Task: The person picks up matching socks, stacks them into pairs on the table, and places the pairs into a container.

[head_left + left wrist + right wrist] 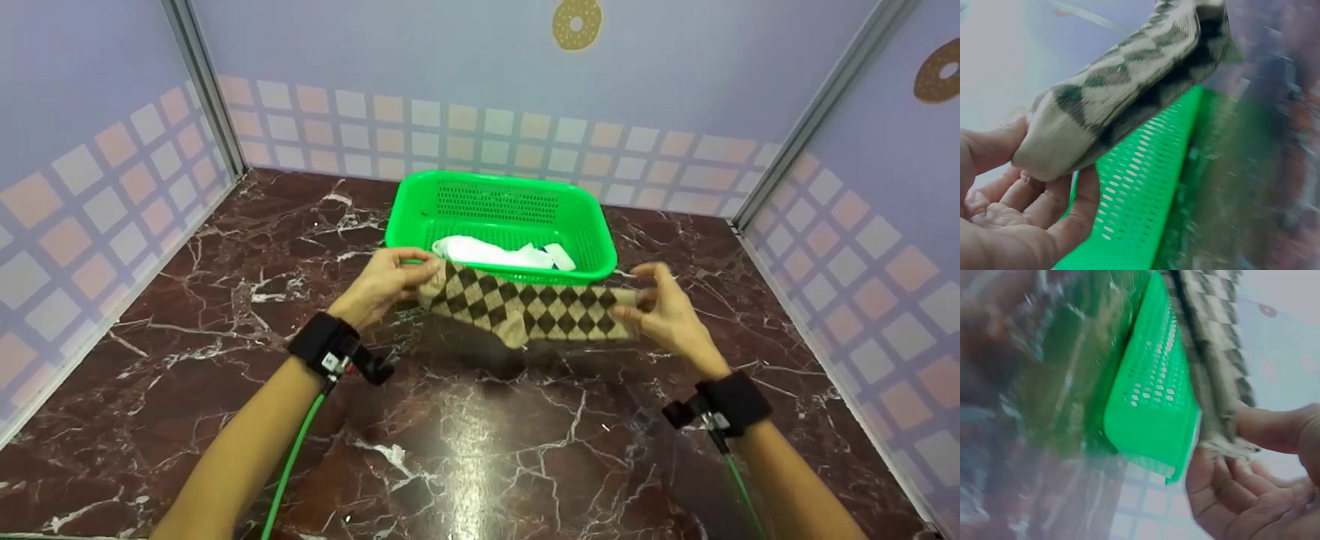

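Observation:
A beige and dark brown argyle sock (555, 309) is stretched sideways between both hands, above the table and just in front of the green basket (501, 276). My left hand (386, 283) pinches its plain beige toe, thumb on one side and fingers on the other, as the left wrist view shows. At the cuff end, my right hand (667, 311) pinches the sock the same way; the right wrist view shows the thumb (1272, 427) against the cuff. The beige heel (513, 328) hangs down near the middle.
Inside the basket lie a white cloth item (480, 251) and a small white and blue piece (559, 256). Dark red marbled tabletop (480, 450) spreads all around. Tiled-pattern walls (345, 127) enclose the back and sides. Green cables (289, 465) run from the wrist cameras.

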### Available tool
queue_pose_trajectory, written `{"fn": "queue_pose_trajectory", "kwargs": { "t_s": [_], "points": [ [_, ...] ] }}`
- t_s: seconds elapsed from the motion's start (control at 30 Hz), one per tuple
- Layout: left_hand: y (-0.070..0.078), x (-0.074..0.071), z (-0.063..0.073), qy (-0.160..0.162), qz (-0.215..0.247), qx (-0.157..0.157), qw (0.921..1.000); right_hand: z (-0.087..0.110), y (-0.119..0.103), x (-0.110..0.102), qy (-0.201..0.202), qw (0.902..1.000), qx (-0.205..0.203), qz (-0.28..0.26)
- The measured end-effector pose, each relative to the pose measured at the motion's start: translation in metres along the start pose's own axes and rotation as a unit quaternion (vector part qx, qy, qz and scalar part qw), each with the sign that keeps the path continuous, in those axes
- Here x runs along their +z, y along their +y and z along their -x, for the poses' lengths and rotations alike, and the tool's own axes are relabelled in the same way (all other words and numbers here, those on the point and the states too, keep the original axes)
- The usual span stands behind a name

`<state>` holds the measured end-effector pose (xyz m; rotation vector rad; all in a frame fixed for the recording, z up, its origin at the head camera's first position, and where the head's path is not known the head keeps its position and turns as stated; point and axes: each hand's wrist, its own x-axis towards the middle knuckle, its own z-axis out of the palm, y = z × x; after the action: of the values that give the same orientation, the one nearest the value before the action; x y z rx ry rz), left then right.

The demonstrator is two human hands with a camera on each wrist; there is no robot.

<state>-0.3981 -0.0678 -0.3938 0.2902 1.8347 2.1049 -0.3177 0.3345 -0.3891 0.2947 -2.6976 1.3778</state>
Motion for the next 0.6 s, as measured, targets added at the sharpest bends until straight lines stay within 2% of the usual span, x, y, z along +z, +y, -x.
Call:
{"fn": "queue_pose_trajectory", "kwargs": {
  "t_s": [0.17,0.3,0.43,0.5,0.6],
  "points": [
    [0.019,0.002,-0.021,0.054,0.028,0.033,0.9976,-0.029,-0.013,-0.01,0.047,0.9968,-0.057,0.033],
    [0.035,0.007,-0.042,0.098,0.074,0.052,0.9911,-0.051,-0.019,-0.018,0.071,0.9919,-0.08,0.068],
    [0.049,0.008,-0.058,0.135,0.126,0.075,0.98,-0.07,-0.024,-0.02,0.087,0.99,-0.076,0.082],
    [0.054,0.007,-0.064,0.151,0.132,0.091,0.9755,-0.078,-0.027,-0.02,0.092,0.9905,-0.068,0.077],
    [0.058,0.005,-0.069,0.171,0.118,0.113,0.9716,-0.09,-0.033,-0.019,0.095,0.9916,-0.058,0.066]
  ]
}}
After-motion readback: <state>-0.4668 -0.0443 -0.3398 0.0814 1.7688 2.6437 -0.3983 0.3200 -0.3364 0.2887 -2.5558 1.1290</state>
